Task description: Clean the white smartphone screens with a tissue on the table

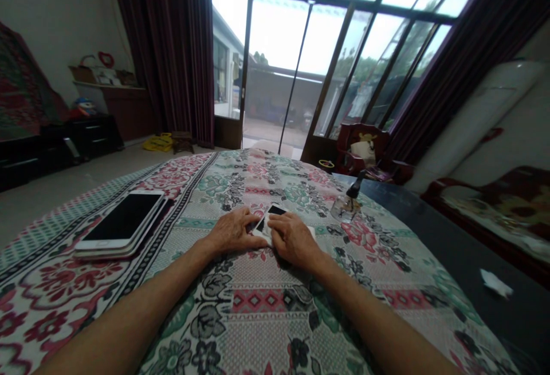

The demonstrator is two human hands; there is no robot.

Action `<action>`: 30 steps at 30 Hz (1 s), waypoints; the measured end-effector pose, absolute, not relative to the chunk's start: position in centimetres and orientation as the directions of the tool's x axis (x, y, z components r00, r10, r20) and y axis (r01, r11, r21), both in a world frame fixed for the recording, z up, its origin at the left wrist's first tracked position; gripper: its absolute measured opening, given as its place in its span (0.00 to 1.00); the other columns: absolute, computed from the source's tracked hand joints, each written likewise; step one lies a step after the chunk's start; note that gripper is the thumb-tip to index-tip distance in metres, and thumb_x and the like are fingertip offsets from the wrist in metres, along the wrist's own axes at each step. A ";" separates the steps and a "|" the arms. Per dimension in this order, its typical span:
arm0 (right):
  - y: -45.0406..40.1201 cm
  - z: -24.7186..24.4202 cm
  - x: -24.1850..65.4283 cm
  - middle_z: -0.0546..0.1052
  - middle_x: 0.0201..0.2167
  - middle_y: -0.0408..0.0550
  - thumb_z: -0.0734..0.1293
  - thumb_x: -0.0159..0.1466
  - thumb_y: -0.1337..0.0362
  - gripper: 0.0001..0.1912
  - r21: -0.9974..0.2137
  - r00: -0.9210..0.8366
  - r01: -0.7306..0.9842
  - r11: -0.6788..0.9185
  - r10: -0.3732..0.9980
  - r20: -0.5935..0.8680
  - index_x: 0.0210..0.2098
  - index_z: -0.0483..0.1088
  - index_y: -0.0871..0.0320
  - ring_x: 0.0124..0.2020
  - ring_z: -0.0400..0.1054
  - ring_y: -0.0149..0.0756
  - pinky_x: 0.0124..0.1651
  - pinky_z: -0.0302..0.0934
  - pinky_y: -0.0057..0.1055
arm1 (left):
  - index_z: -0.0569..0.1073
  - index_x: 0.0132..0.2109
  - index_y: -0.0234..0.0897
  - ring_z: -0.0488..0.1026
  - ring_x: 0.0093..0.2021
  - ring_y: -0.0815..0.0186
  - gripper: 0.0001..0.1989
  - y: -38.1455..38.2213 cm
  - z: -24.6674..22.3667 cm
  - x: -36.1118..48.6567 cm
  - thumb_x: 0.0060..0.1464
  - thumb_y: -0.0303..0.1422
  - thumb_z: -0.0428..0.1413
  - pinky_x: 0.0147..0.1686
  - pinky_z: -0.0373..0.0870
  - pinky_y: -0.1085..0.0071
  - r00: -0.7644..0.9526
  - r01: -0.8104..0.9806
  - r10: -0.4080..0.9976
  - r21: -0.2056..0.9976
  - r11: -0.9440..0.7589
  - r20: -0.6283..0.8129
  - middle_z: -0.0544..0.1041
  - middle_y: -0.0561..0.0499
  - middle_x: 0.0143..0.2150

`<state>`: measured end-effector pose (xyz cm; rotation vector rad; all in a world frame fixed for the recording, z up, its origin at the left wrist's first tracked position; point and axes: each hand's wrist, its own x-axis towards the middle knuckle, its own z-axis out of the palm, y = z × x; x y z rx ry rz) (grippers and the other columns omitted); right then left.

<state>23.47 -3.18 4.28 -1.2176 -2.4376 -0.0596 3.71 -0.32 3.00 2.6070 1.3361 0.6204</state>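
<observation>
A white smartphone point(277, 210) with a black screen lies on the patterned tablecloth between my hands, partly covered by them. My left hand point(235, 231) grips its left side, thumb along the near edge and fingers at the far one. Curled over the phone's face, my right hand point(294, 241) presses down with a white cloth or tissue point(312, 230), mostly hidden under the fingers. To the left lies a stack of larger white-framed phones or tablets point(122, 219), the top one screen up. A clear bottle point(344, 209) with a black pump top stands beyond my right hand.
The floral tablecloth point(266, 329) covers a rounded table. A dark tabletop point(455, 243) shows at right, bearing a crumpled white tissue point(496, 283). Past the table stand a wooden chair point(348, 146) and glass doors point(279, 77). A yellow bag point(157, 142) lies on the floor.
</observation>
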 end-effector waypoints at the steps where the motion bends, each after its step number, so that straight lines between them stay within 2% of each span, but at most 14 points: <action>1: -3.3 4.3 23.4 0.76 0.35 0.48 0.61 0.63 0.73 0.09 -0.142 -0.542 0.766 0.627 0.749 0.382 0.30 0.71 0.58 0.37 0.65 0.36 0.46 0.58 0.33 | 0.76 0.49 0.43 0.69 0.36 0.63 0.23 -0.3 3.0 3.7 0.49 0.49 0.60 0.36 0.66 0.69 0.517 0.745 0.806 0.313 -0.590 0.289 0.71 0.51 0.37; 7: -1.7 4.1 23.7 0.77 0.45 0.47 0.59 0.66 0.71 0.11 -0.162 -0.526 0.764 0.624 0.748 0.404 0.39 0.74 0.57 0.43 0.65 0.36 0.50 0.58 0.33 | 0.76 0.45 0.43 0.69 0.38 0.62 0.21 -0.4 3.2 3.7 0.50 0.52 0.58 0.38 0.66 0.68 0.528 0.747 0.808 0.311 -0.588 0.260 0.70 0.51 0.37; 17: 1.7 3.6 25.1 0.76 0.50 0.49 0.58 0.66 0.70 0.14 -0.175 -0.371 0.876 0.449 0.860 0.351 0.43 0.74 0.57 0.50 0.67 0.36 0.53 0.57 0.30 | 0.72 0.53 0.44 0.70 0.38 0.62 0.25 -0.5 3.4 3.8 0.52 0.49 0.57 0.37 0.66 0.68 0.540 0.750 0.796 0.273 -0.602 0.274 0.70 0.51 0.38; 23: 0.0 4.8 24.8 0.77 0.45 0.54 0.58 0.66 0.69 0.12 -0.106 -0.214 0.963 0.249 0.940 0.268 0.39 0.74 0.59 0.45 0.70 0.38 0.48 0.58 0.29 | 0.75 0.50 0.44 0.70 0.36 0.62 0.22 -0.6 3.3 3.9 0.52 0.49 0.57 0.36 0.66 0.68 0.542 0.740 0.786 0.274 -0.614 0.297 0.70 0.51 0.37; 26: -0.7 4.8 24.2 0.76 0.45 0.55 0.58 0.67 0.70 0.12 -0.089 -0.237 0.959 0.268 0.934 0.267 0.39 0.73 0.60 0.44 0.69 0.38 0.48 0.57 0.29 | 0.76 0.48 0.43 0.70 0.37 0.62 0.22 -0.6 3.2 3.8 0.51 0.49 0.58 0.36 0.67 0.67 0.561 0.711 0.760 0.279 -0.645 0.327 0.71 0.50 0.37; 30: -0.7 4.2 23.7 0.75 0.46 0.54 0.57 0.66 0.72 0.12 -0.113 -0.330 0.920 0.375 0.898 0.293 0.40 0.72 0.61 0.44 0.68 0.36 0.49 0.57 0.29 | 0.76 0.44 0.39 0.70 0.37 0.61 0.20 -0.5 3.0 3.3 0.50 0.47 0.59 0.38 0.68 0.65 0.585 0.666 0.729 0.303 -0.682 0.356 0.72 0.49 0.36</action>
